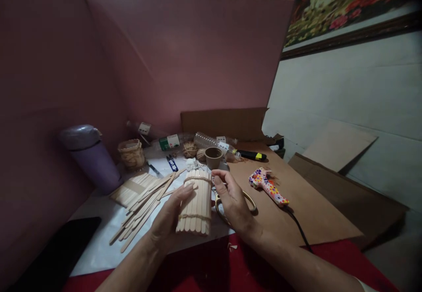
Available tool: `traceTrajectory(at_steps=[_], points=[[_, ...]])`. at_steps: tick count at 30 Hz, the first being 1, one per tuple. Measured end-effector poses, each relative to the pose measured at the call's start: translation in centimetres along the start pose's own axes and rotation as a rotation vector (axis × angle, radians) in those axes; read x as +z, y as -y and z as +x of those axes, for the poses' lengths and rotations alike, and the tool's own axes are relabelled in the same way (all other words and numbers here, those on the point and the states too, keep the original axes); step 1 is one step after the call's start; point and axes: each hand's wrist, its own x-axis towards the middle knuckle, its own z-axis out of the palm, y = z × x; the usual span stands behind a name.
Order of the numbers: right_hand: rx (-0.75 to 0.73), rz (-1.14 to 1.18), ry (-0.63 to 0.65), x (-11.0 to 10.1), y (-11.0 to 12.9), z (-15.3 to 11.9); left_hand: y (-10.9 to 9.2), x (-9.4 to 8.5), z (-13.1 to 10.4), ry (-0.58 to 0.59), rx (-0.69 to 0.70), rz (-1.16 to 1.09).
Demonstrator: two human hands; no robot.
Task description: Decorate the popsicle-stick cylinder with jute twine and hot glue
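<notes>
Between my hands is a cylinder of craft sticks (194,204), its wooden sticks side by side and bound by two bands of twine, one near the top and one near the bottom. My left hand (169,210) grips its left side, with the thumb across the front just under the upper band. My right hand (232,199) is closed at its upper right edge, thumb and index finger bent together by the end of the upper twine. The fingers behind the cylinder are mostly hidden. Gold-handled scissors (252,202) lie partly under my right hand.
Loose craft sticks (141,217) and a banded bundle (132,188) lie left. A purple tumbler (95,164) stands beyond. Behind are a small pot (213,158), twine balls (189,149), plastic bottles (207,141) and a utility knife (252,155). A corded glue gun (268,186) rests on cardboard (316,213).
</notes>
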Motion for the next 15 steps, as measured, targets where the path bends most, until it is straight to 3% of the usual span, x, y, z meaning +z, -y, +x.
traceTrajectory(at_steps=[9,15], points=[[-0.025,-0.007,0.004,0.3,-1.0,-0.7,0.1,-0.3,0.1,0.021,-0.062,-0.037],[-0.039,-0.033,0.015,0.3,-1.2,-0.5,-0.1,0.0,-0.1,-0.089,-0.074,-0.014]])
